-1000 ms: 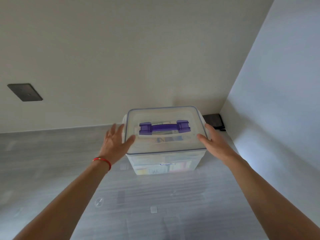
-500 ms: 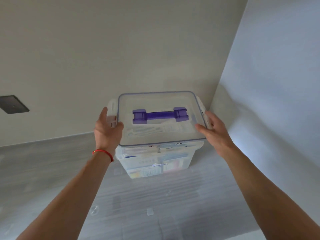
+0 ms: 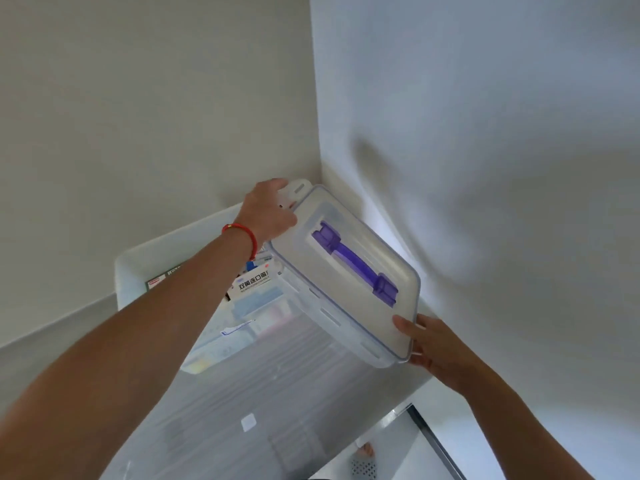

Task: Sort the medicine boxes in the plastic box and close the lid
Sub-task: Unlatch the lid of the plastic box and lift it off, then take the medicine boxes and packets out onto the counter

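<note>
- The grey surface fills the near view; past its right edge, a foot in a patterned slipper shows on the floor below.
- The right hand grips the lid at its near corner, thumb on top and fingers curled underneath.
- The lid, clear with a purple handle, is off the plastic box and held tilted in the air over the box's right side.
- The box stands open on the surface near the wall corner; several medicine boxes lie inside, one with printed characters on top.
- The left hand, with a red bracelet at the wrist, holds the lid's far end beside a clip tab, fingers curled round the rim.
- As I judge it, the task is at its start: the box is opened, but sorting the medicine boxes and closing the lid are both left to do.
</note>
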